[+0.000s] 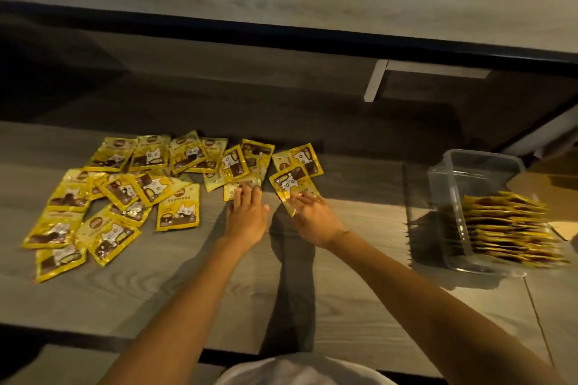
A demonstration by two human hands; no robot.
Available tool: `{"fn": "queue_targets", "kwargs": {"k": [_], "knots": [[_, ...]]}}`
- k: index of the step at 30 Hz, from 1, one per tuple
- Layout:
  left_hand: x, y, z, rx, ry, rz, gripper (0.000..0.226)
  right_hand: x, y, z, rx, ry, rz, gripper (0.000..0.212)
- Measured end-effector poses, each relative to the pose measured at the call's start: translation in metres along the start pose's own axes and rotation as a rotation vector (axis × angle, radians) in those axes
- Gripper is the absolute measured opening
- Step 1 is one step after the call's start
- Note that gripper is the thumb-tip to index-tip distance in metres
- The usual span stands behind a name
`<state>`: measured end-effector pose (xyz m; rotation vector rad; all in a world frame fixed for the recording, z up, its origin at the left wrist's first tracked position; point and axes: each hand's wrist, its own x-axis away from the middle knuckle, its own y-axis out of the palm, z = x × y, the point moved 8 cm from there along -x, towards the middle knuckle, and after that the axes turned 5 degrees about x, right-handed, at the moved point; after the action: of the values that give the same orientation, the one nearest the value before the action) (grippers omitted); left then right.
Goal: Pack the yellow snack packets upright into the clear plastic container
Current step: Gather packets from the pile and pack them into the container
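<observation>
Several yellow snack packets (125,191) with a cat picture lie scattered flat on the wooden surface at the left and middle. My left hand (247,216) rests with its fingertips on a packet (240,186) near the middle. My right hand (312,216) has its fingers on the lower edge of another packet (291,183) just to the right. At the right stands the clear plastic container (450,178). A row of yellow packets (509,228) stands on edge in its near half; its far half looks empty.
A cardboard box (553,184) sits behind and right of the container. Beyond the packets, a dark step drops to a lower floor, with a white furniture leg (375,81) and a raised black-edged platform (281,31) farther back. My white top shows at the bottom.
</observation>
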<state>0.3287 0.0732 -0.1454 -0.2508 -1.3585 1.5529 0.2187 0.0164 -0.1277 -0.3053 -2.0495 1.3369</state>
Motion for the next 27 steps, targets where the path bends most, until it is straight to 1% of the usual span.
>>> {"fn": "queue_targets", "kwargs": {"k": [2, 4, 6, 8, 9, 10, 11, 13, 14, 16, 18, 21, 24, 27], "knots": [[0.006, 0.007, 0.007, -0.012, 0.073, 0.015, 0.05, 0.01, -0.003, 0.009, -0.061, 0.039, 0.1, 0.042], [0.014, 0.015, 0.014, 0.01, 0.167, 0.032, 0.047, 0.028, -0.011, 0.024, -0.203, 0.136, 0.252, 0.03], [0.022, 0.018, 0.019, 0.108, 0.231, 0.074, 0.042, 0.047, -0.017, 0.045, -0.324, 0.293, 0.372, 0.025], [0.024, 0.014, 0.02, 0.238, 0.219, 0.154, 0.041, 0.057, -0.014, 0.062, -0.349, 0.431, 0.428, 0.023], [0.023, 0.01, 0.019, 0.29, 0.175, 0.194, 0.036, 0.058, -0.011, 0.067, -0.337, 0.471, 0.421, 0.029], [0.022, 0.008, 0.018, 0.303, 0.128, 0.228, 0.033, 0.057, -0.006, 0.071, -0.32, 0.503, 0.401, 0.04], [0.023, 0.005, 0.016, 0.28, 0.064, 0.252, 0.04, 0.056, -0.001, 0.075, -0.309, 0.543, 0.378, 0.054], [0.022, 0.004, 0.009, 0.22, -0.073, 0.276, 0.067, 0.058, 0.006, 0.085, -0.318, 0.65, 0.346, 0.079], [0.02, 0.006, 0.006, 0.218, -0.128, 0.269, 0.077, 0.059, 0.007, 0.089, -0.318, 0.692, 0.335, 0.085], [0.016, 0.009, 0.003, 0.231, -0.178, 0.236, 0.082, 0.06, 0.008, 0.093, -0.286, 0.73, 0.295, 0.089], [0.012, 0.008, 0.006, 0.278, -0.17, 0.225, 0.073, 0.061, 0.006, 0.094, -0.267, 0.737, 0.286, 0.084], [0.015, 0.004, 0.014, 0.353, -0.127, 0.266, 0.055, 0.065, 0.002, 0.097, -0.333, 0.758, 0.305, 0.072], [0.021, 0.006, 0.019, 0.492, -0.151, 0.261, 0.046, 0.067, -0.003, 0.098, -0.478, 0.717, 0.319, 0.048], [0.024, 0.006, 0.032, 0.581, -0.145, 0.235, 0.035, 0.069, -0.011, 0.1, -0.531, 0.618, 0.316, 0.027]]}}
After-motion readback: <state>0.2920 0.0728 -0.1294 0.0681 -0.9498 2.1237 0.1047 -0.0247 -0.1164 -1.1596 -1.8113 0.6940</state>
